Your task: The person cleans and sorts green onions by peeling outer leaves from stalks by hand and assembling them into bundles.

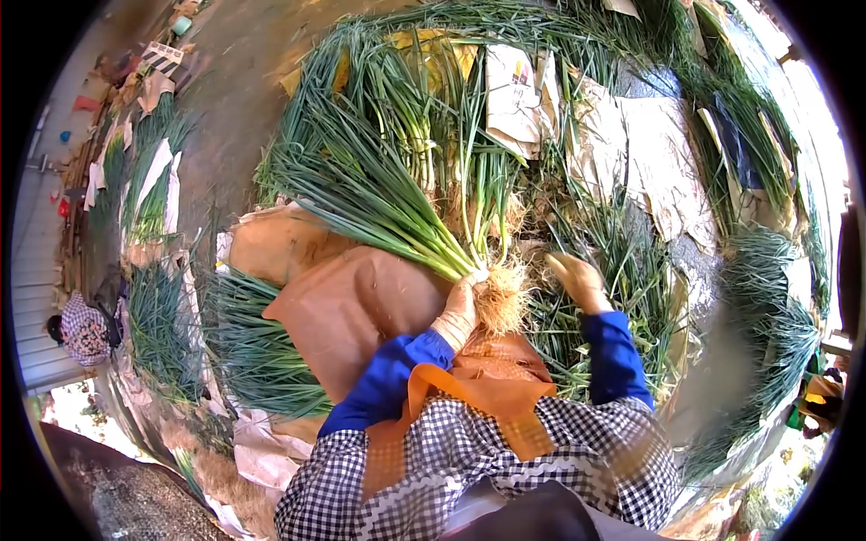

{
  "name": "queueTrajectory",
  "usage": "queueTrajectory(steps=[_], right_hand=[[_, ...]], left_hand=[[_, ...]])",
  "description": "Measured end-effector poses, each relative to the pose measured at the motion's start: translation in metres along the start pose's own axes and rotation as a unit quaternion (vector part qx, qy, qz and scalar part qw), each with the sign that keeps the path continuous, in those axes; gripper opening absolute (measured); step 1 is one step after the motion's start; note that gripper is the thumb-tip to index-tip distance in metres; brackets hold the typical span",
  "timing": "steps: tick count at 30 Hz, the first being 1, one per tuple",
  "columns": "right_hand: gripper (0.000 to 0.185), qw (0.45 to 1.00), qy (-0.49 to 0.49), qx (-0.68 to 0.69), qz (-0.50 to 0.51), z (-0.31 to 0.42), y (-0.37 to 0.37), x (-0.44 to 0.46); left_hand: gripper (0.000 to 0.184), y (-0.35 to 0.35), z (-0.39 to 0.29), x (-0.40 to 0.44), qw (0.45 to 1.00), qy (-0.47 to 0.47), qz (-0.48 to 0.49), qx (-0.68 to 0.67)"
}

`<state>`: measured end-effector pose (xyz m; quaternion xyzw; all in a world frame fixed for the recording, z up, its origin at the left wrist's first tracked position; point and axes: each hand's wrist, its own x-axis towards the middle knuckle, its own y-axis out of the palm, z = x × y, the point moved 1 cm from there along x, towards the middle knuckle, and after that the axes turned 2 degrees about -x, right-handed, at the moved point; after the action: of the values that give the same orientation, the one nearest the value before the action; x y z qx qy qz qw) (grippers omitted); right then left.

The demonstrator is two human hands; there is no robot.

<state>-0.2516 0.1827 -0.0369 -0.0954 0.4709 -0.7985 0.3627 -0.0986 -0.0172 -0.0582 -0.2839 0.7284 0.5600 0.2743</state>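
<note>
My left hand (458, 314) is wrapped round the base of a bunch of green onions (388, 203), just above its tangled pale roots (502, 298). The long green leaves of the bunch point up and to the left. To the right of the roots, my right hand (577, 278) hangs over loose green leaves with its fingers extended and nothing visible in them. More green onions (419, 126) lie beyond the bunch, their roots towards me. A brown sheet (361, 307) is spread beside my left forearm.
Heaps of green onions (257, 338) lie at the left, with others (762, 279) at the right. A printed paper sack (512, 95) lies ahead, near crumpled pale sheets (663, 153). A person (86, 332) in checked clothing is at the far left.
</note>
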Motion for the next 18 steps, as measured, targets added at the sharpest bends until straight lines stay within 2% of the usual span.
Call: queueTrajectory(steps=[1,2,3,4,6,7,8,9,10,12,13,14,15,16,17,18], right_hand=[[0.044,0.963,0.143,0.23,0.014,0.059,-0.014,0.019],[0.049,0.893,0.156,0.42,0.03,0.052,0.019,0.048],[0.054,0.879,0.206,0.424,0.079,0.075,0.012,0.065],[0.053,0.888,0.207,0.399,0.099,0.071,0.027,0.087],[0.043,0.972,0.057,0.227,0.002,0.032,0.097,0.125],[0.039,0.994,0.055,0.08,-0.046,0.04,0.094,0.122],[0.036,0.992,0.053,-0.07,-0.093,0.056,0.084,0.114],[0.033,0.98,0.086,-0.179,-0.025,0.091,0.045,0.102],[0.031,0.97,0.004,-0.183,-0.158,0.083,0.05,0.092],[0.026,0.968,-0.07,-0.026,-0.24,0.076,0.049,0.068],[0.017,0.986,0.009,0.113,-0.123,0.077,0.045,0.046],[0.027,0.953,-0.039,0.289,-0.079,0.085,0.035,0.021],[0.028,0.966,-0.087,0.237,-0.052,0.08,0.026,-0.005],[0.028,0.959,0.007,0.277,0.058,0.083,-0.003,-0.031],[0.029,0.881,0.169,0.438,0.06,0.083,-0.03,-0.05],[0.031,0.854,0.22,0.472,-0.014,0.064,-0.04,-0.059]], left_hand=[[0.029,-0.017,0.004,0.014,1.0,0.017,0.014,0.018],[0.029,-0.015,0.003,0.013,0.999,0.02,0.015,0.021],[0.028,-0.011,0.003,0.009,1.0,0.021,0.014,0.013],[0.028,-0.009,0.004,0.007,1.0,0.022,0.012,0.004],[0.027,-0.015,0.006,0.015,0.999,0.041,-0.018,0.015],[0.027,-0.023,0.008,0.023,0.998,0.057,-0.016,0.026],[0.027,-0.028,0.01,0.027,0.997,0.072,-0.015,0.036],[0.026,-0.027,0.01,0.027,0.996,0.075,-0.024,0.042],[0.026,-0.023,0.009,0.027,0.996,0.073,-0.024,0.039],[0.025,-0.023,0.011,0.027,0.996,0.073,-0.031,0.042],[0.024,-0.025,0.011,0.028,0.997,0.055,-0.041,0.024],[0.024,-0.023,0.009,0.025,0.997,0.055,-0.043,0.024],[0.024,-0.017,0.006,0.019,0.999,0.034,-0.031,-0.001],[0.025,-0.007,0.004,0.013,0.999,0.014,-0.017,-0.026],[0.026,0.002,0.002,0.006,0.999,0.023,-0.008,-0.025],[0.026,0.006,0.002,-0.001,0.999,0.02,-0.008,-0.025]])
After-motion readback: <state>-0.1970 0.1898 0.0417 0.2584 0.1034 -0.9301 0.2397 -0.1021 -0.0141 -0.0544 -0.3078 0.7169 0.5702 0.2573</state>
